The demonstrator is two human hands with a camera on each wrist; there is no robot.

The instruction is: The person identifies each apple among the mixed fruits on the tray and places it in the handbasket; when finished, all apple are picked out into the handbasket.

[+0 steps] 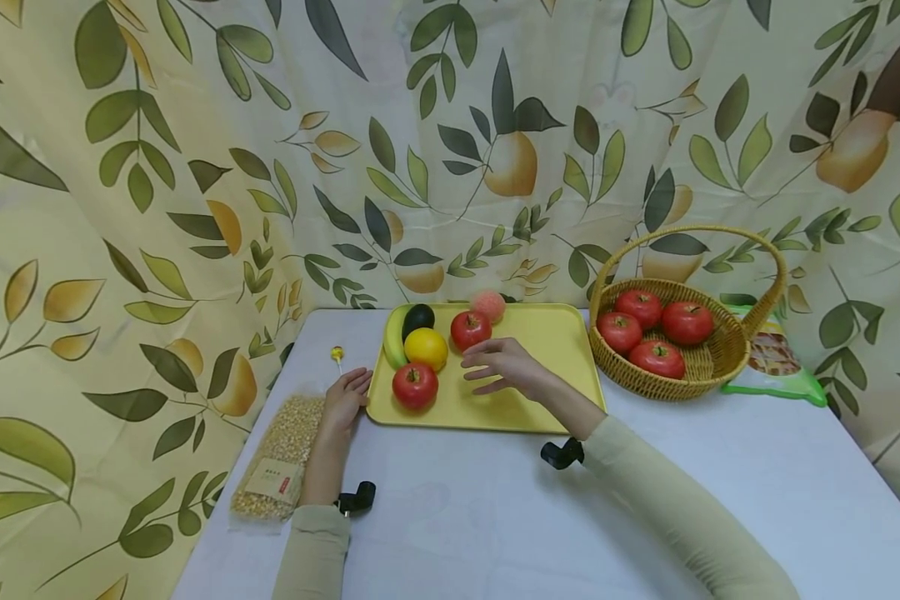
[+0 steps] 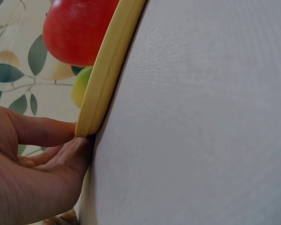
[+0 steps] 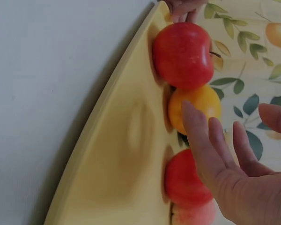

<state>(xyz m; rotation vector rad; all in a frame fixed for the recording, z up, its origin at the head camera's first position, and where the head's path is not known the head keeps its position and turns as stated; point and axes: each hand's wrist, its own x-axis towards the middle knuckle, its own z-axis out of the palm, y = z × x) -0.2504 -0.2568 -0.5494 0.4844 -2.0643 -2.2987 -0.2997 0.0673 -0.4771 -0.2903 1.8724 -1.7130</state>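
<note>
My left hand (image 1: 342, 403) pinches the left front corner of the yellow tray (image 1: 495, 417); in the left wrist view the thumb of that hand (image 2: 42, 164) lies at the rim and the fingers below it. Over the tray my right hand (image 1: 507, 367) hovers with spread fingers, holding nothing, near a red apple (image 1: 470, 331). A second red apple (image 1: 415, 386), a lemon (image 1: 426, 349), a banana (image 1: 394, 335), a dark green oval fruit (image 1: 418, 317) and a pink round fruit (image 1: 488, 306) are also on the tray.
A wicker basket (image 1: 682, 387) with several red apples stands right of the tray, a green-edged snack bag (image 1: 776, 367) partly behind it. Beside my left forearm lies a bag of corn kernels (image 1: 288, 433); a yellow lollipop (image 1: 337, 353) is beyond my left hand. A patterned curtain (image 1: 450, 150) hangs behind.
</note>
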